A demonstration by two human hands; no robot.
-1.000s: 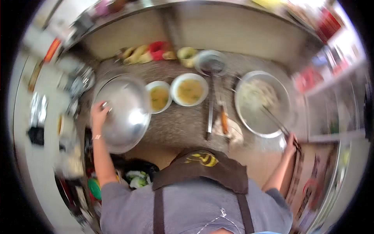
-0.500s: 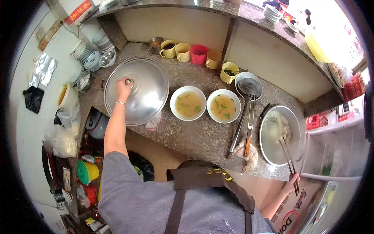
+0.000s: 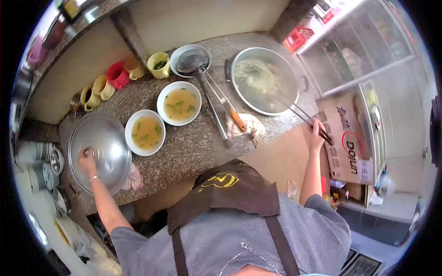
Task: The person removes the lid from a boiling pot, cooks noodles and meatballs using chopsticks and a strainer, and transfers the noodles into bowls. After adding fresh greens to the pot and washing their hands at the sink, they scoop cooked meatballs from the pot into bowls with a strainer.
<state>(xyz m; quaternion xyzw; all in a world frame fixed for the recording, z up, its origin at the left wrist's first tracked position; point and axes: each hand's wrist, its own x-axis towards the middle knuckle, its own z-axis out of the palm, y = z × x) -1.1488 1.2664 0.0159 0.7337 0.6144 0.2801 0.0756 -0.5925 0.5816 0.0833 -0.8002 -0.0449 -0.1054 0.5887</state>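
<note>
My left hand is closed on the knob of a large domed metal lid, which sits at the left of the counter. In my right hand is a pair of long chopsticks, their tips reaching into a wide metal pot. Pale noodles and cloudy liquid show in that pot, blurred by steam. Between lid and pot stand two white bowls of broth with chopped greens, a nearer bowl and a farther bowl.
A strainer rests on a white bowl, with long handles stretching toward the counter's front edge beside a cloth. Several mugs, including a red mug, line the back wall. Stacked dishes stand left; a cardboard box is at right.
My view has swung to the right, so the counter appears rotated and shifted left. My left hand stays on the lid's knob; my right hand still holds the chopsticks in the pot.
</note>
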